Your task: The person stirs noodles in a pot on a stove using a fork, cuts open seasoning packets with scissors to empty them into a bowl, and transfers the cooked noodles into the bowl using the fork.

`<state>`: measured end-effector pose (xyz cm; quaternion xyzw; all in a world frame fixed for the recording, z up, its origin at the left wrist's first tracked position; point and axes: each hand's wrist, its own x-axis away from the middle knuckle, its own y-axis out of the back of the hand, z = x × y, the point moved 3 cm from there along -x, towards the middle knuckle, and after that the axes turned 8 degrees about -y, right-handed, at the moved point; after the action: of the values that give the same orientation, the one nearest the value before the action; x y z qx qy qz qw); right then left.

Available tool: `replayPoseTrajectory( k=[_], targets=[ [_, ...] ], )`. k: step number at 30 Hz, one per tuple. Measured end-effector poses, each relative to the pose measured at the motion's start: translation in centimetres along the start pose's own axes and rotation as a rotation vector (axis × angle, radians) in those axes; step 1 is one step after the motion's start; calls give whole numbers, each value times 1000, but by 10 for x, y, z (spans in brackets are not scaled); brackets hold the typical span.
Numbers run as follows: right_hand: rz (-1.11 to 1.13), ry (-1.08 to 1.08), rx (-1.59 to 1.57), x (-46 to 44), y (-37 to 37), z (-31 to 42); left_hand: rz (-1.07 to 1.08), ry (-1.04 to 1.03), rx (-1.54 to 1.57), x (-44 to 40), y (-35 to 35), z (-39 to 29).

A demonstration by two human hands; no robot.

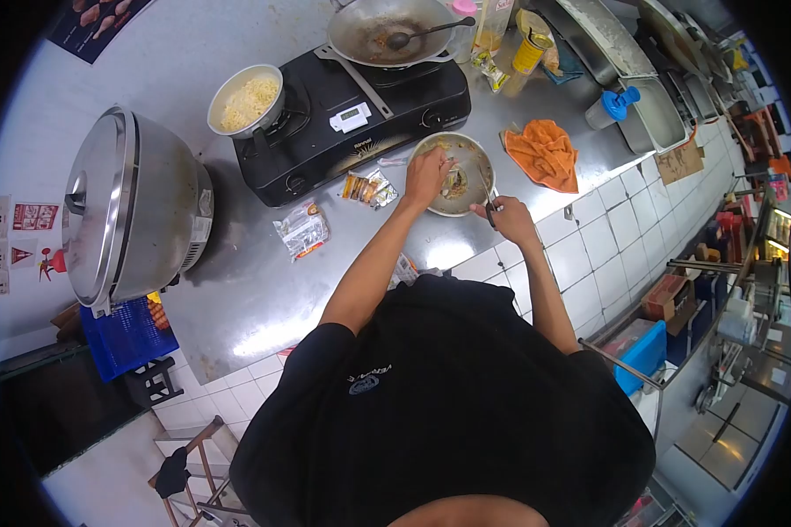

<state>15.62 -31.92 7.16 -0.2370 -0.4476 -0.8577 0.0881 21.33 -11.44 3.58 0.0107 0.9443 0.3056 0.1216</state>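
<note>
Two hands at work, one bowl (488,164) between them! The bowl sits on the steel counter (237,290), just in front of the stove. Left hand (426,180) reaches in over the rim, fingers drawn together; whether they pinch anything, I can't tell, because the fingertips blend into the scraps (455,183) inside. What those scraps are is hard to make out. Right hand (510,220) is at the near right rim, curled round one pair of scissors (490,211), dark handles partly hidden by the fingers, the thin blades pointing into the bowl.

Now the count: one stove (325,158), two vessels on it. On the left, one pot (273,112) of noodles (250,103); on the right, one wok (349,35) with one ladle (398,41), its top cut off by the frame edge. One white gadget (350,118) lies between, its display too small to read. Down in front, one silver packet (303,230) and a clutch of sachets (369,189), overlapping too much to count. And one orange cloth (545,154), crumpled, right of the bowl!
</note>
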Motion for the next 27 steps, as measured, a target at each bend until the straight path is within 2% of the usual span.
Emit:
replayPoseTrajectory(
  k=[4,6,9,13,16,18,19,21,23,25,27],
  targets=[
    [-12,16,6,2,1,1,40,17,-129,-1,-3,1],
    [0,-2,-36,5,1,3,-140,-182,45,2,-4,1],
    [5,-18,-15,8,0,8,-135,-196,103,3,-9,11],
    [-3,8,-9,10,-3,15,-95,-127,106,4,-2,8],
    [15,7,-59,10,-7,22,-60,5,75,7,6,7],
    [57,58,-216,10,-12,28,-242,-43,305,11,16,12],
    [62,54,-214,11,-19,28,-241,-36,306,16,19,19],
    [92,176,-367,13,-36,37,-465,49,537,30,38,42],
    [164,165,-299,23,-48,52,-441,422,862,59,63,60],
    [235,162,-225,26,-65,65,-433,517,978,90,88,84],
    [236,341,-153,25,-93,72,-451,541,1139,121,110,98]
  ],
)
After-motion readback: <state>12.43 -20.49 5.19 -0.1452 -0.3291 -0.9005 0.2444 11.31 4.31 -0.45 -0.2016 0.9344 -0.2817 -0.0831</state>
